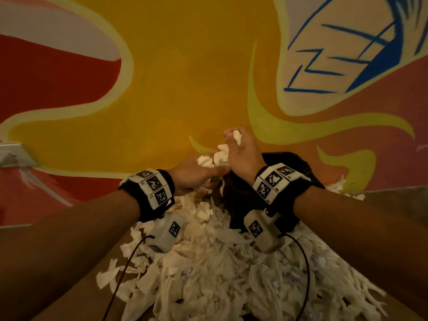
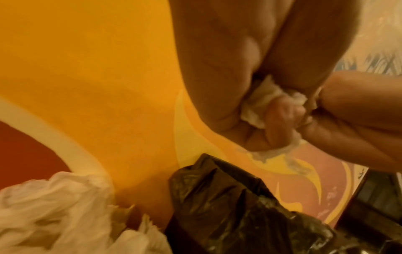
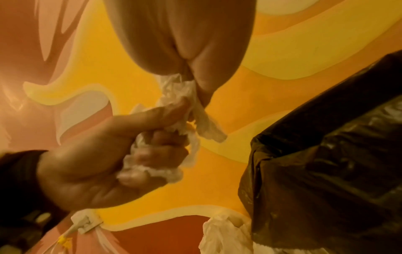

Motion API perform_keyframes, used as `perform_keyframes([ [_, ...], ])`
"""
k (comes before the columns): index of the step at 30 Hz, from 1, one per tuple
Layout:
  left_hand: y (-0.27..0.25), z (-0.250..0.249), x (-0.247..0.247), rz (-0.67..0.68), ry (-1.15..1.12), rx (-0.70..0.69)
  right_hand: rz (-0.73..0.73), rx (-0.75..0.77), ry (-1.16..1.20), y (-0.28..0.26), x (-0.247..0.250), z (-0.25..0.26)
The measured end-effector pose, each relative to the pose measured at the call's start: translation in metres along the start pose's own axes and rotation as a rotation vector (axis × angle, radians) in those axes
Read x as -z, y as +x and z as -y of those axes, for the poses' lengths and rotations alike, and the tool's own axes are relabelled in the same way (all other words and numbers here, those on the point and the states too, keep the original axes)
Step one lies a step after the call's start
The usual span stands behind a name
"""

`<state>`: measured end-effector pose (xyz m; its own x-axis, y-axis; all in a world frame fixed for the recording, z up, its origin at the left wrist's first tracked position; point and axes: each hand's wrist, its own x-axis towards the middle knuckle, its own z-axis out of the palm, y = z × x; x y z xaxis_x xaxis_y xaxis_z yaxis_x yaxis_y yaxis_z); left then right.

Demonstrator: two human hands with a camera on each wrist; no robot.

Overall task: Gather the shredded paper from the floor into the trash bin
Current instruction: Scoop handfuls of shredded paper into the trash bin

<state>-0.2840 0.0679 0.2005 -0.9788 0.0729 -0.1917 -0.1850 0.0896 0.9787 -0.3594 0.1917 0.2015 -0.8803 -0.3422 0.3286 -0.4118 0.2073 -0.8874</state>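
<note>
Both hands are raised together above the trash bin (image 1: 289, 165), which is lined with a black bag (image 2: 228, 206). My left hand (image 1: 199, 170) grips a crumpled wad of white shredded paper (image 1: 217, 156); its curled fingers (image 3: 152, 151) close round the scraps. My right hand (image 1: 240, 147) pinches more paper (image 1: 237, 136) at its fingertips, touching the left hand's wad (image 3: 180, 96). A large heap of shredded paper (image 1: 220, 269) covers the floor below my forearms, up against the bin.
A painted wall (image 1: 185, 77) in yellow, red and blue stands just behind the bin. A white wall fitting (image 1: 14, 154) sits at the left edge. Cables (image 1: 125, 269) hang from both wrist cameras over the paper heap. Brown floor (image 1: 92, 262) shows left of the heap.
</note>
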Motion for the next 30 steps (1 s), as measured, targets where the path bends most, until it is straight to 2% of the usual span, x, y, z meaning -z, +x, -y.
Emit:
perform_keyframes([
  [3, 0.011, -0.01, -0.009, -0.17, 0.068, -0.048, 0.043, -0.002, 0.016, -0.002, 0.009, 0.0],
  [6, 0.02, -0.01, -0.014, -0.249, 0.099, -0.1, 0.207, -0.122, 0.059, -0.002, 0.028, 0.001],
  [8, 0.024, -0.011, -0.015, -0.298, 0.092, -0.13, 0.263, -0.145, 0.008, -0.003, 0.045, 0.0],
  [11, 0.031, -0.017, -0.018, -0.284, 0.031, -0.139, 0.248, -0.147, -0.059, -0.006, 0.066, -0.005],
  [13, 0.035, -0.022, -0.022, -0.284, -0.054, -0.112, 0.192, -0.204, 0.012, -0.006, 0.075, -0.011],
  [16, 0.039, -0.029, -0.031, -0.358, -0.052, -0.059, 0.102, -0.288, 0.132, -0.004, 0.092, -0.018],
  [20, 0.049, -0.03, -0.044, -0.275, -0.121, -0.095, 0.053, -0.261, 0.074, 0.001, 0.116, -0.027],
  [22, 0.053, -0.029, -0.052, -0.248, -0.065, -0.104, 0.019, -0.252, 0.02, 0.003, 0.123, -0.033],
  [24, 0.055, -0.029, -0.06, -0.21, -0.039, -0.096, -0.001, -0.278, 0.064, 0.006, 0.125, -0.039],
  [28, 0.063, -0.029, -0.068, -0.165, -0.197, -0.074, 0.061, -0.303, 0.108, 0.005, 0.123, -0.042],
  [30, 0.066, -0.026, -0.07, -0.15, -0.251, -0.06, 0.095, -0.305, 0.043, 0.002, 0.124, -0.042],
])
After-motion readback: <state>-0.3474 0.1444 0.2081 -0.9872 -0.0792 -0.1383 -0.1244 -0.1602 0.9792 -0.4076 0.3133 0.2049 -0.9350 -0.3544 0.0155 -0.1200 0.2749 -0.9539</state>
